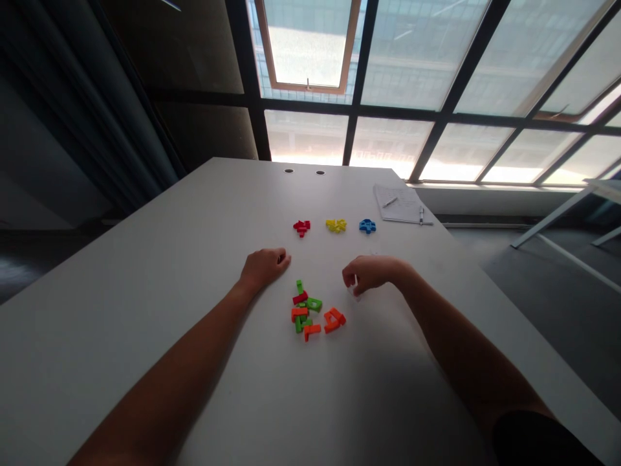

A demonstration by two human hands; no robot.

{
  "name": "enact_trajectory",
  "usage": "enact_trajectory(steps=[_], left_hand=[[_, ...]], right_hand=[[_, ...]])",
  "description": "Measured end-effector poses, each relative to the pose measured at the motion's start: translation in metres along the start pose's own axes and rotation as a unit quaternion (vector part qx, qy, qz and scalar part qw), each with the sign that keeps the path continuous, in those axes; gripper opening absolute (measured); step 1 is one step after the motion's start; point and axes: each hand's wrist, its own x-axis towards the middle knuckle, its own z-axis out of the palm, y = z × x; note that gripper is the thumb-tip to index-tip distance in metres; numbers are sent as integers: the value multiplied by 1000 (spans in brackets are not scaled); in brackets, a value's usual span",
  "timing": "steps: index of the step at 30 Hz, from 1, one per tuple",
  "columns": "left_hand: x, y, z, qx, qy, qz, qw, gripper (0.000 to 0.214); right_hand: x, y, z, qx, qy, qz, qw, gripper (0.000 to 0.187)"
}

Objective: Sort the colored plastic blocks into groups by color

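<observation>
My left hand (266,266) rests on the table with its fingers curled in, and nothing shows in them. Over to the right, my right hand (369,272) pinches a small white block (357,294), mostly hidden by the fingers and pale against the tabletop. Between my arms lies a loose heap of plastic blocks: green blocks (314,303), orange blocks (334,320) and a red block (300,298). Farther off, a red pile (301,228), a yellow pile (336,225) and a blue pile (367,226) sit in a row. Faint white pieces lie just beyond my right hand.
The white table (145,310) stretches toward the windows, with two round holes near its far edge. Papers (398,203) with pens lie at the far right. A dark curtain (111,97) hangs at left, and another table (604,189) stands at right.
</observation>
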Motion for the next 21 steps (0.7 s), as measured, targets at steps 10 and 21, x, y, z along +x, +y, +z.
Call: enact_trajectory(steps=[10,21], left_hand=[[-1,1,-1,4,-12,-7,1000,42],[-1,1,-2,1,-9,-7,1000,43]], right_hand=[[-13,38,-6,5,44,85,995,34],[-60,116,-26,94,180,172,964,43]])
